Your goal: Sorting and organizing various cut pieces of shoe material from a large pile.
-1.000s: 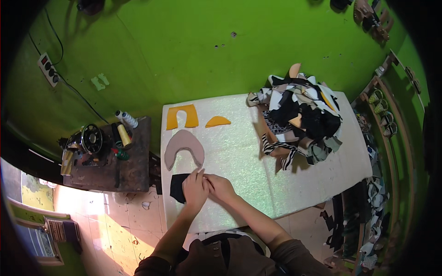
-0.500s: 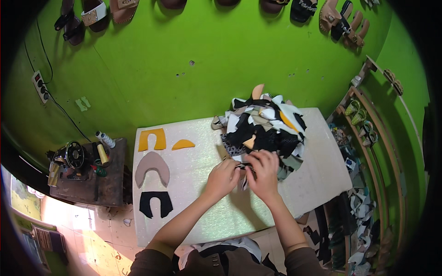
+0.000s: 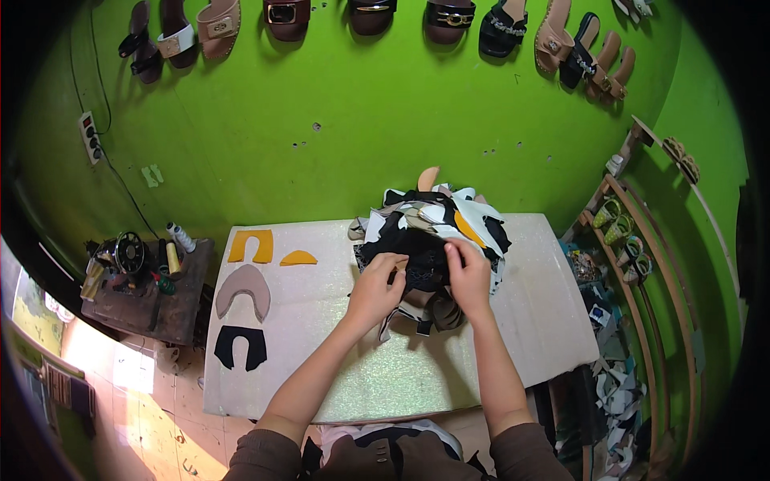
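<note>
A heaped pile of cut material scraps (image 3: 481, 215), black, white, grey and mustard, lies at the middle right of the white table (image 3: 313, 353). At its near side my left hand (image 3: 375, 290) and my right hand (image 3: 472, 280) are a little apart, fingers bent around a black scrap (image 3: 425, 260) stretched between them. Some fingertips are hidden behind it. Left of the hands, cut pieces lie flat in a column: a mustard U-shaped piece (image 3: 239, 247), a mustard half-moon piece (image 3: 299, 258), a taupe U-shaped piece (image 3: 242, 280) and a black U-shaped piece (image 3: 227, 349).
A sewing machine (image 3: 130, 252) and thread spools (image 3: 173, 258) stand on a dark stand (image 3: 160, 315) at the left. Sandals (image 3: 504, 30) hang along the green wall. To the right are a wooden rack (image 3: 648, 297) with shoes and heaped scraps (image 3: 619, 401).
My hands have moved apart from a close pinch, and a wider black scrap now shows between them. The view has tilted up, showing more of the hanging sandals.
</note>
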`<state>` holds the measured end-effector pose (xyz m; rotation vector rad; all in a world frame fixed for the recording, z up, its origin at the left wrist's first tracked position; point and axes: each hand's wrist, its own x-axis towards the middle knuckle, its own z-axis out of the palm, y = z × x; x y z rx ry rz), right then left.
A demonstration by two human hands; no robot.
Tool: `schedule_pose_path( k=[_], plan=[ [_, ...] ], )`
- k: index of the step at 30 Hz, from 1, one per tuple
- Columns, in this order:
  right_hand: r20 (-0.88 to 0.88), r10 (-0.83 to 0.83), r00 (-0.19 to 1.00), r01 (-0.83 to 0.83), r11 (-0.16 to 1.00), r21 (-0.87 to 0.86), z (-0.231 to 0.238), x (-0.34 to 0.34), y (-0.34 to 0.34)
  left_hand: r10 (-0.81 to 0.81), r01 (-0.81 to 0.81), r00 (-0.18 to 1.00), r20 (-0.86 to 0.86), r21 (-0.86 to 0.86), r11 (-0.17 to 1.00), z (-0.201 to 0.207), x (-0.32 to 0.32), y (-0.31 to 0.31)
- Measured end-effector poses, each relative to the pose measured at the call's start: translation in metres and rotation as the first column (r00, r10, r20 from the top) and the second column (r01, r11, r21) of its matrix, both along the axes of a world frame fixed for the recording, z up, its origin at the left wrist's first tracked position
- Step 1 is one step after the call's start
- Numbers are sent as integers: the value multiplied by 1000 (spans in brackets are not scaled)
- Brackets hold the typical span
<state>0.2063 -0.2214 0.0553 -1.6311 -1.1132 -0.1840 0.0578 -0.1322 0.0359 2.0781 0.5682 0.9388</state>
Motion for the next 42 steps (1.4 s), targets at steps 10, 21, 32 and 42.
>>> schedule_pose_path(
  k=[10, 21, 32, 42],
  plan=[
    [-684, 472, 556, -511, 843, 166, 18, 12, 7, 244, -278, 951, 190, 180, 944, 19, 0, -4],
    [-753, 472, 458, -551, 815, 176, -2, 17, -5, -289, 283, 955, 73, -522, 805, 11, -17, 7],
    [-140, 312, 940, -317, 948, -11, -16, -40, -10, 19, 188, 940, 341, -562, 806, 6, -18, 19],
    [-589, 399, 703, -309, 917, 252, -49, -43, 4, 50, 220, 919, 392, -614, 758, -1, -18, 12]
  ],
)
